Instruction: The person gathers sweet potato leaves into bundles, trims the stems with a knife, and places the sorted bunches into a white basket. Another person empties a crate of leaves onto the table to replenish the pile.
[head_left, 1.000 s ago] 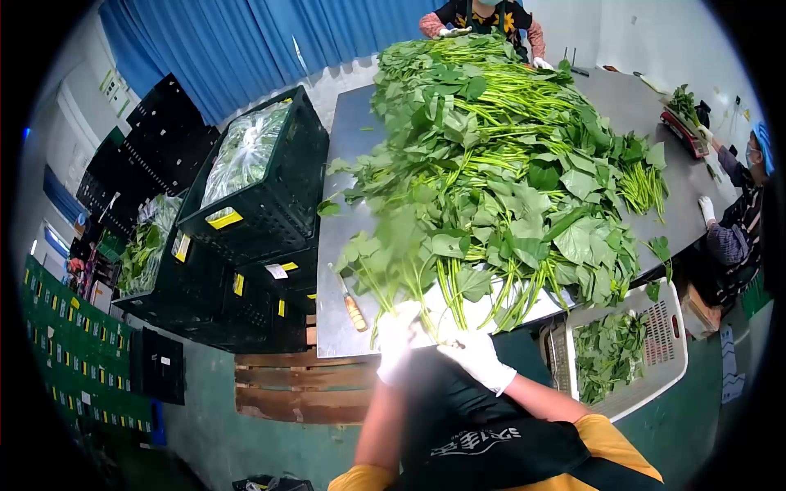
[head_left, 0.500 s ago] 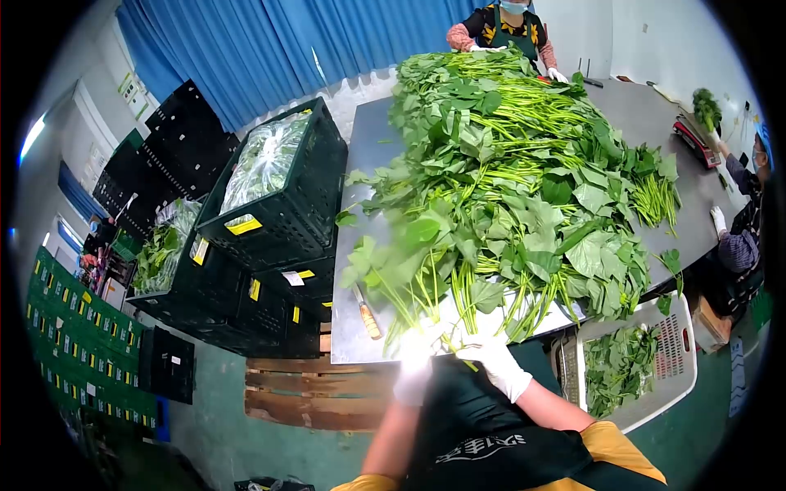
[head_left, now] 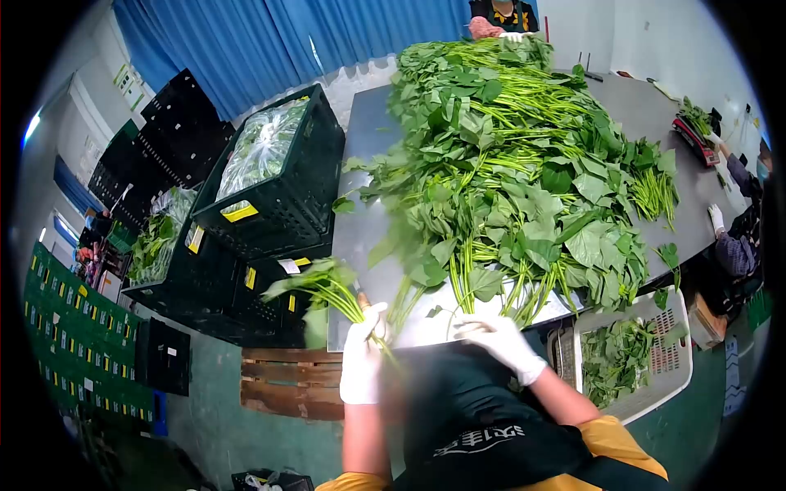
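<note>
My gloved left hand [head_left: 361, 360] is closed around the stems of a small bunch of leafy greens [head_left: 327, 286], held over the near left corner of the steel table [head_left: 360, 237]. The leaves point left, past the table edge, and cut stem ends show below my fist. A wooden handle [head_left: 363, 301] on the table is partly covered by the bunch. My gloved right hand [head_left: 498, 340] is at the table's front edge with its fingers stretched out, close to stems of the large pile of leafy greens [head_left: 524, 180]. Nothing is plainly held in it.
Dark green crates [head_left: 274, 196] with bagged greens are stacked left of the table. A white basket [head_left: 634, 360] of loose leaves stands low on the right. One co-worker [head_left: 503, 20] is behind the pile; another [head_left: 741, 221] is beside a red scale [head_left: 694, 143]. A wooden pallet [head_left: 291, 385] lies below.
My left hand has moved left and away from my right, carrying the bunch off the pile's front edge. My right hand's fingers have opened. The co-worker at the scale has lowered greens onto it.
</note>
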`<action>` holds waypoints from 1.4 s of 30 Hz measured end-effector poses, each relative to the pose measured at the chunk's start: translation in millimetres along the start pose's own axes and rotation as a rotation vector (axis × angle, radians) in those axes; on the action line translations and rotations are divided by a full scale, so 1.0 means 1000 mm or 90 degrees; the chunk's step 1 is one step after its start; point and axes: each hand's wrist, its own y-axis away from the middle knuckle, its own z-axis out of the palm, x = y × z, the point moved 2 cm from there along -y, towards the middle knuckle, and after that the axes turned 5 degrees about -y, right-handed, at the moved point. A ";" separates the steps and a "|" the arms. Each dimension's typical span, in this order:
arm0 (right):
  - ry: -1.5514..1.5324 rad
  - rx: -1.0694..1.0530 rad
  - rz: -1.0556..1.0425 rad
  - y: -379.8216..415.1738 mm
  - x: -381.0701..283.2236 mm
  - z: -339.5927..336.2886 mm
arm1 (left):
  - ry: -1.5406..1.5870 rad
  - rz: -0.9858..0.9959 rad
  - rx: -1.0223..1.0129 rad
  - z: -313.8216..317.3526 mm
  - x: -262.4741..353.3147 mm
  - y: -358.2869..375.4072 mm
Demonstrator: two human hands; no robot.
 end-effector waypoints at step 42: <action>0.061 0.073 -0.123 0.024 -0.003 0.021 | -0.376 0.135 -0.007 0.068 -0.046 0.007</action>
